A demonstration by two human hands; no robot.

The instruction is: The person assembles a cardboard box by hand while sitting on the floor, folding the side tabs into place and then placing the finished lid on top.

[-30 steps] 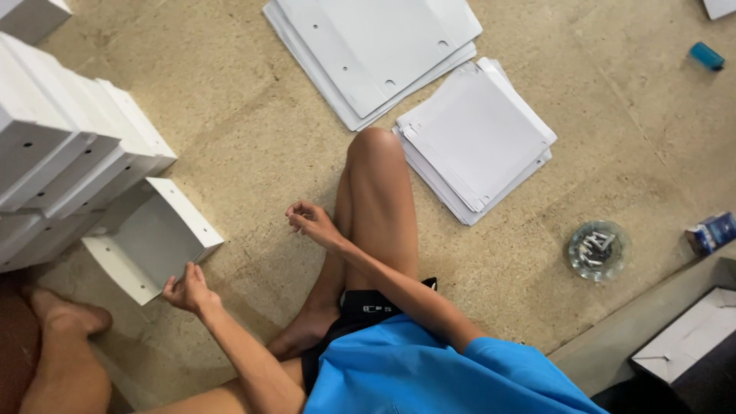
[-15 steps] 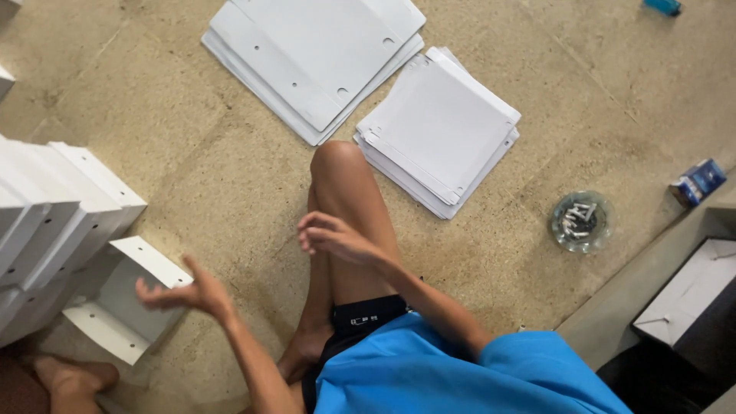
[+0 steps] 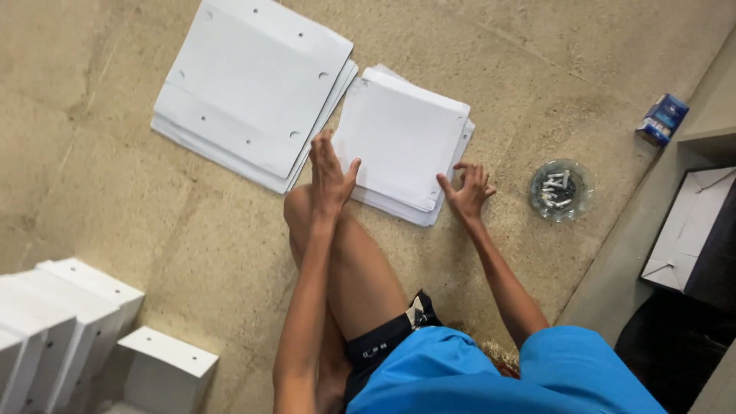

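Observation:
I sit on a tan floor with one knee bent in front of me. My left hand reaches over the knee with fingers spread, touching the near left edge of a small stack of square white sheets. On that stack's near right corner rests my right hand, fingers apart. A larger stack of flat white cardboard blanks with punched holes lies just to the left, overlapping the small stack's edge. Neither hand grips anything.
A row of folded white boxes stands at the lower left, one open box beside it. A glass ashtray and a small blue carton lie right. A white paper bag stands behind a ledge.
Both hands left the open box at the left and swung forward to the small white stack. The view turned right and up, pushing the folded boxes toward the corner.

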